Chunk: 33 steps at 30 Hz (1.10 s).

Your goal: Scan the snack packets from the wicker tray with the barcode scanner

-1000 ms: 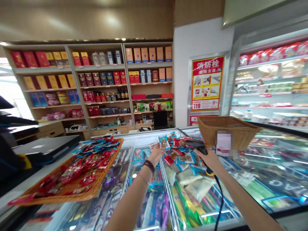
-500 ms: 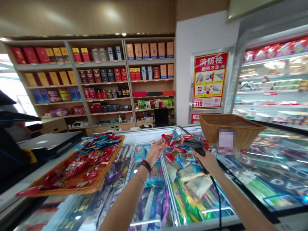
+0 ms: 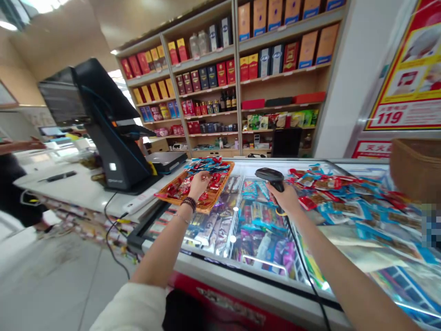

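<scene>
My left hand (image 3: 200, 185) is over the wicker tray (image 3: 215, 204), among red snack packets (image 3: 181, 187). Its fingers are curled down and look closed, but what they hold, if anything, is hidden. At the tray's back lie blue and dark packets (image 3: 208, 163). My right hand (image 3: 286, 196) grips the handle of a black barcode scanner (image 3: 270, 174), its head raised over the glass freezer top (image 3: 253, 171). From the handle a black cable (image 3: 303, 262) runs down toward me. To the right of the scanner is a loose heap of red and blue snack packets (image 3: 330, 184).
A brown basket (image 3: 416, 170) stands at the right edge. On the left counter are a black point-of-sale terminal (image 3: 113, 151) and a flat grey device (image 3: 166, 162). Cables (image 3: 112, 230) hang down there. Another person (image 3: 17, 184) is at the far left. Stocked shelves (image 3: 206, 105) line the back.
My view has turned left. My left hand has gone from the packet heap to the wicker tray. The scanner, still in my right hand, has moved left, away from the heap.
</scene>
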Motion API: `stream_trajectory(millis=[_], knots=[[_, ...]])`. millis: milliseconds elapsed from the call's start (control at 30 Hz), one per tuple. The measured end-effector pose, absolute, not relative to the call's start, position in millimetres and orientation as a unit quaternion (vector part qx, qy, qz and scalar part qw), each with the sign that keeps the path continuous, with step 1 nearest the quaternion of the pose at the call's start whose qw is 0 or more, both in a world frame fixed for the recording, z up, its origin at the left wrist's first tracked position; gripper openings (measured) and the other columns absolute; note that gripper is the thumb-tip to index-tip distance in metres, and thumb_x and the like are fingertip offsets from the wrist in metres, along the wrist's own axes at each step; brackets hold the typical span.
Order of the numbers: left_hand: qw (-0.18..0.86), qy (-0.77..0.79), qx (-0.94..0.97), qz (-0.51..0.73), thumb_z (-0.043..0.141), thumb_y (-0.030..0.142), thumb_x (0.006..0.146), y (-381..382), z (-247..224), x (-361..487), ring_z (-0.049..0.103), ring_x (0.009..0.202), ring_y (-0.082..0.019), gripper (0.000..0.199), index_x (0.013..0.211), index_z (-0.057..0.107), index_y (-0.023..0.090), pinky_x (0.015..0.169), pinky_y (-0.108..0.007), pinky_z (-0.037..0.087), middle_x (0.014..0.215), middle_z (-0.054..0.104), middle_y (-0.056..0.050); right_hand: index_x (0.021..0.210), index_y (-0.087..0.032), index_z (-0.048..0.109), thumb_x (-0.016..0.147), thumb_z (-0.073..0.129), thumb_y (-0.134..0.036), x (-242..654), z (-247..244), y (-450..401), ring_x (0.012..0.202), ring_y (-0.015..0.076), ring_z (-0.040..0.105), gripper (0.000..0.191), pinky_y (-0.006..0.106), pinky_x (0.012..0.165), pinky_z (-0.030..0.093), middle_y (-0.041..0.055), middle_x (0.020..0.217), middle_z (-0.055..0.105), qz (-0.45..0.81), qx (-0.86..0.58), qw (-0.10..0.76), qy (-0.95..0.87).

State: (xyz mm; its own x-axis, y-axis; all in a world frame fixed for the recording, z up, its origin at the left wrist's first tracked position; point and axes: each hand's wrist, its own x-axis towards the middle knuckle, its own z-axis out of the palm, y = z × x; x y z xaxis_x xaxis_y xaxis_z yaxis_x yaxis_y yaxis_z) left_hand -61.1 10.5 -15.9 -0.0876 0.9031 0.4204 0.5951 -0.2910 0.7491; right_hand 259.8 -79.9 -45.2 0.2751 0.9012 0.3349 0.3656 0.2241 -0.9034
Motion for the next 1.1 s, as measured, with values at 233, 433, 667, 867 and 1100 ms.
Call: stream_trajectory(millis=[233,433,667,867,1100], knots=[[0.082,0.729,0.664,0.143,0.082,0.050,0.062,-4,-37,-101,0.063,0.113,-0.041,0.057,0.103,0.069,0.013,0.094,-0.043,0.046,0.118,0.068,-0.026,0.075,-0.021,0.062,0.081,0.059,-0.055,201,-60,-77,0.049,0.0200,0.059,0.034,0.029,0.053,0.041,0.0007,0.049,0.059,0.191,-0.601,0.461,-0.625],[0.093,0.750,0.645,0.111,0.076,0.047,0.071,12,-37,-94,0.069,0.102,-0.036,0.042,0.091,0.074,0.010,0.083,-0.037,0.050,0.105,0.072,-0.027,0.090,-0.019,0.069,0.083,0.060,-0.050,190,-55,-86,0.070,0.0247,0.066,0.033,0.029,0.057,0.038,0.0082,0.074,0.072,0.108,-0.625,0.390,-0.668],[0.089,0.744,0.644,0.156,0.069,0.025,0.078,3,-31,-94,0.070,0.101,-0.025,0.037,0.111,0.069,0.009,0.080,-0.028,0.052,0.110,0.074,-0.018,0.094,-0.019,0.071,0.085,0.060,-0.049,190,-58,-87,0.076,0.0264,0.068,0.033,0.028,0.057,0.037,0.0086,0.079,0.074,0.101,-0.633,0.378,-0.668],[0.021,0.726,0.684,0.065,0.066,0.049,0.081,-2,-26,-69,0.068,0.110,-0.034,0.051,0.107,0.072,0.006,0.089,-0.034,0.052,0.113,0.071,-0.026,0.101,-0.020,0.072,0.086,0.060,-0.049,188,-63,-88,0.081,0.0273,0.069,0.035,0.029,0.060,0.040,0.0079,0.084,0.074,0.103,-0.633,0.374,-0.670],[-0.012,0.664,0.747,-0.013,0.067,0.032,0.082,-4,-19,-57,0.067,0.112,-0.032,0.036,0.108,0.073,0.009,0.097,-0.034,0.049,0.117,0.070,-0.024,0.101,-0.020,0.072,0.086,0.059,-0.051,190,-66,-85,0.080,0.0264,0.068,0.036,0.030,0.061,0.041,0.0078,0.081,0.073,0.105,-0.631,0.380,-0.668]])
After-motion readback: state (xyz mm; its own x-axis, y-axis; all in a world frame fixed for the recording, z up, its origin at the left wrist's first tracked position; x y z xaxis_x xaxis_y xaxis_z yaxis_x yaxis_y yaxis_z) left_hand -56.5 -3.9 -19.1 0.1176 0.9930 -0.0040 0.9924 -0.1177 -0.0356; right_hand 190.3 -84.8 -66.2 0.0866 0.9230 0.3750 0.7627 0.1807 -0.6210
